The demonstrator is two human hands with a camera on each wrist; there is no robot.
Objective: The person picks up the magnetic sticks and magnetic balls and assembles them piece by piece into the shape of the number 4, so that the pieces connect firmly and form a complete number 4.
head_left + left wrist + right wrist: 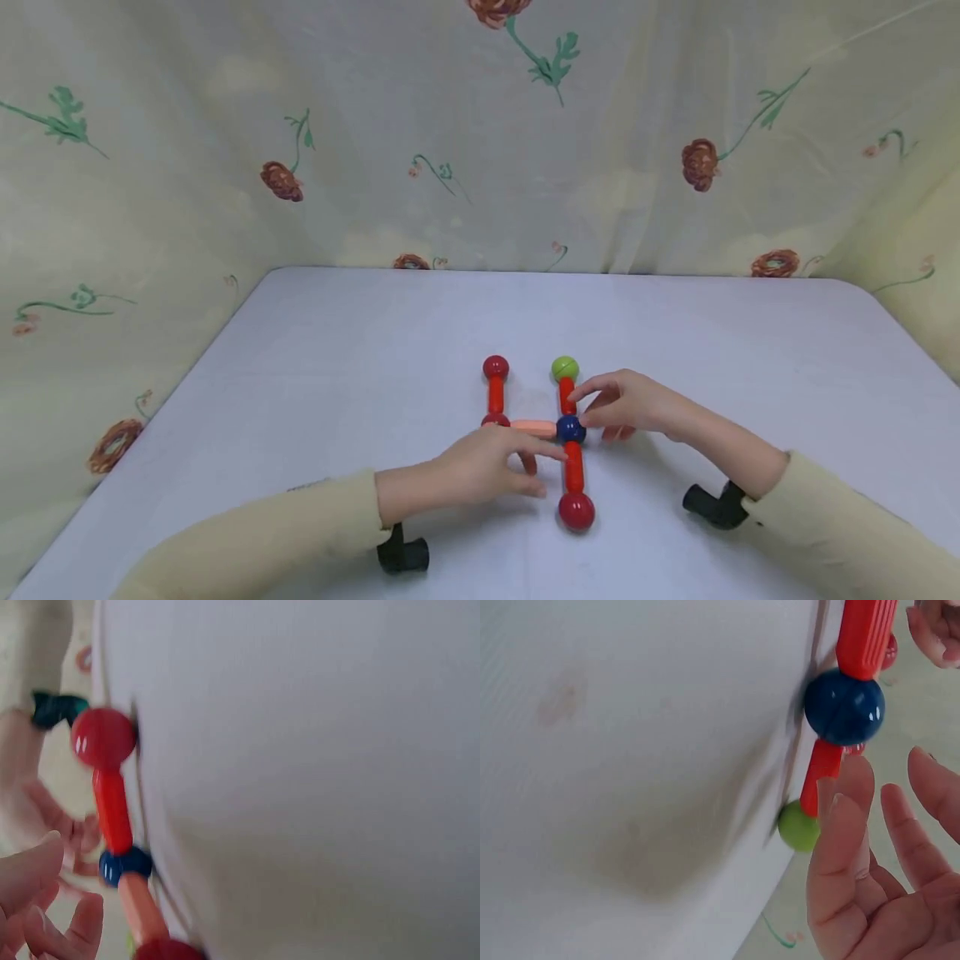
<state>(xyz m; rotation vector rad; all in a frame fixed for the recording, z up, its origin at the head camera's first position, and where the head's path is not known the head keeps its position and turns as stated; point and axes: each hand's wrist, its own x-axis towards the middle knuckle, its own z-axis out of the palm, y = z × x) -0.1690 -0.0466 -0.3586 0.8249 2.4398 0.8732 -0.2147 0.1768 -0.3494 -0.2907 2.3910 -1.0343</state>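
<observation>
A figure of toy rods and balls lies on the white table. Its blue ball [571, 428] joins a peach rod [534, 428] on the left and two red rods. One red rod [573, 468] runs toward me to a red ball [577, 511]; the other leads away to a green ball [565, 368]. On the left, another red rod [496, 395] links two red balls, the nearer partly hidden by my left hand [480, 467]. That hand hovers beside the near rod with loosely bent fingers. My right hand [633, 406], fingers spread and holding nothing, is close beside the blue ball.
The white table [360, 350] extends around the figure on all sides. Behind it hangs a flowered cloth [360, 108]. A black wrist camera [402, 554] sits under my left wrist, and another black camera [716, 505] under my right.
</observation>
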